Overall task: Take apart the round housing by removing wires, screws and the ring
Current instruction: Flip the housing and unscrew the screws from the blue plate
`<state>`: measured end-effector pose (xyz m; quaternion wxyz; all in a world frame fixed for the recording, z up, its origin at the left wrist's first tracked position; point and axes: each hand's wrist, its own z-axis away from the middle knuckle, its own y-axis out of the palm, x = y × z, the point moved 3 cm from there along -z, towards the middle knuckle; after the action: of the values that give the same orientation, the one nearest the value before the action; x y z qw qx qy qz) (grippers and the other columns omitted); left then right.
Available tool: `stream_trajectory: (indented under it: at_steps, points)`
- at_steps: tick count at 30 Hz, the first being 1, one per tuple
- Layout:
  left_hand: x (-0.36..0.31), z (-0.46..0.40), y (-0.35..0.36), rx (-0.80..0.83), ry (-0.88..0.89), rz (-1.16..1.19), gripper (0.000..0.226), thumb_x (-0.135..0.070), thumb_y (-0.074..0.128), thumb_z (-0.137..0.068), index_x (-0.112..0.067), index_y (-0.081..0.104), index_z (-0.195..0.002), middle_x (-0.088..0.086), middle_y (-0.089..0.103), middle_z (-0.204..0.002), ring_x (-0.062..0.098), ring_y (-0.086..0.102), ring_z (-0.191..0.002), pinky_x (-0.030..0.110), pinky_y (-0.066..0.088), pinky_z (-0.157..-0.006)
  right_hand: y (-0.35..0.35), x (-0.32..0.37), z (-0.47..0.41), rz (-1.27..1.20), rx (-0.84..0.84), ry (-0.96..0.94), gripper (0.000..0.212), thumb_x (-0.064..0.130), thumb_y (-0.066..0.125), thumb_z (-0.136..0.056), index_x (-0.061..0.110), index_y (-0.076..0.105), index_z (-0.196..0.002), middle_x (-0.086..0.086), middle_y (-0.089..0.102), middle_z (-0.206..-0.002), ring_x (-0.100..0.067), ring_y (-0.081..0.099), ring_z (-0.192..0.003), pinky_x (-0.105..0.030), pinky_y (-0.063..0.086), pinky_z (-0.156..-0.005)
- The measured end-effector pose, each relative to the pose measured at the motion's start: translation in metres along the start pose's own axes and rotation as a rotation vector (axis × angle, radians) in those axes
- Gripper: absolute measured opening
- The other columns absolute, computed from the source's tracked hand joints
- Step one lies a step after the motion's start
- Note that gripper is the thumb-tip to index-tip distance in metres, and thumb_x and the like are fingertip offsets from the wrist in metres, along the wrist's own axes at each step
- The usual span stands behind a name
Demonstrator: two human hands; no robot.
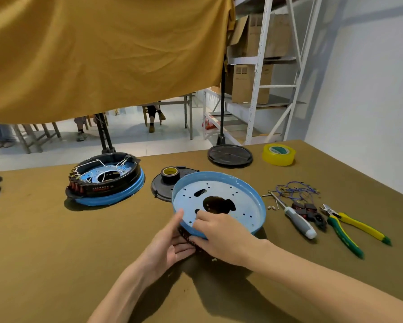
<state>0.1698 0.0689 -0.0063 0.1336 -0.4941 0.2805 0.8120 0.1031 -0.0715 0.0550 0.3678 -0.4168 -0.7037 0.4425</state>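
A round blue housing (240, 194) lies tilted on the table, its near edge raised, with a perforated metal plate inside. A black ring (188, 238) shows under its near rim. My left hand (170, 243) grips the ring and the housing's near left edge from below, thumb up along the rim. My right hand (221, 236) holds the near rim from above, fingers curled inside the housing. Loose blue wires (293, 190) and small screws (274, 207) lie to the right.
A second blue housing with wires and black ring (107, 180) stands at the left. A black cover with a tape roll (165, 183) lies behind. Screwdriver (298, 220), pliers (349, 227), black switches (310, 213), yellow tape (278, 155) and a stand base (229, 156) sit right.
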Motion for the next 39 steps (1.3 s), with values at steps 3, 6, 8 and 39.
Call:
stream_trajectory:
  at_steps: [3,6,8,39]
  points:
    - [0.002,-0.003,0.001,-0.002,-0.014,-0.095,0.070,-0.060,0.079,-0.068,-0.018,0.062,-0.121,0.013,0.080,-0.102,0.031,0.076,-0.102,0.034,0.064,-0.079,-0.009,-0.010,0.004,-0.294,0.054,0.118,0.032,0.048,0.059,-0.097,0.021,0.076,-0.092,0.009,0.057,-0.085,-0.012,0.055,-0.076,-0.023,0.045,-0.064]
    - [0.002,-0.010,-0.005,-0.048,-0.013,-0.126,0.078,-0.063,0.080,-0.059,-0.017,0.063,-0.120,0.014,0.080,-0.097,0.031,0.078,-0.098,0.035,0.064,-0.077,-0.017,-0.024,0.005,-0.426,0.118,0.215,0.035,0.045,0.053,-0.102,0.022,0.079,-0.098,0.006,0.060,-0.090,-0.014,0.058,-0.082,-0.030,0.049,-0.072]
    - [0.002,-0.012,-0.010,-0.054,0.003,-0.154,0.085,-0.067,0.081,-0.057,-0.017,0.064,-0.123,0.016,0.080,-0.101,0.030,0.078,-0.098,0.033,0.064,-0.076,-0.016,-0.028,0.004,-0.374,0.119,0.192,0.025,0.030,0.061,-0.101,0.023,0.077,-0.118,0.007,0.058,-0.092,-0.012,0.057,-0.082,-0.027,0.049,-0.071]
    - [-0.021,-0.007,0.007,-0.174,0.372,-0.291,0.099,-0.087,0.075,-0.053,-0.032,0.058,-0.134,-0.011,0.079,-0.094,0.020,0.079,-0.089,0.029,0.064,-0.071,-0.037,-0.012,-0.025,0.114,0.171,-0.089,0.013,0.030,0.051,-0.104,0.019,0.054,-0.097,0.003,0.048,-0.091,-0.011,0.046,-0.066,-0.022,0.037,-0.056]
